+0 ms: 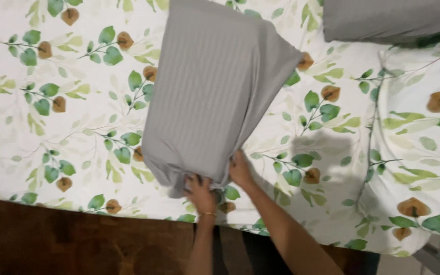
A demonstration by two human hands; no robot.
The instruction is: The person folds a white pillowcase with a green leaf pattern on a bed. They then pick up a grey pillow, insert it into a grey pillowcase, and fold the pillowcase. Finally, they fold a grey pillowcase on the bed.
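Below, left hand (200, 192) and right hand (240, 170) both closed on near end of grey striped fabric pillowcase with pillow inside (215, 91), lifted slightly over bed with white leaf-print sheet (67, 117). Second grey pillow (388, 20) far right. Dark wooden bed frame (52, 239) along near edge.

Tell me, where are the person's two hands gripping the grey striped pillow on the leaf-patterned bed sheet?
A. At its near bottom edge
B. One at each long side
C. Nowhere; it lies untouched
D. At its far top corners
A: the left hand and right hand both clutch the bunched near edge of the grey striped pillow, above the leaf-patterned bed sheet.
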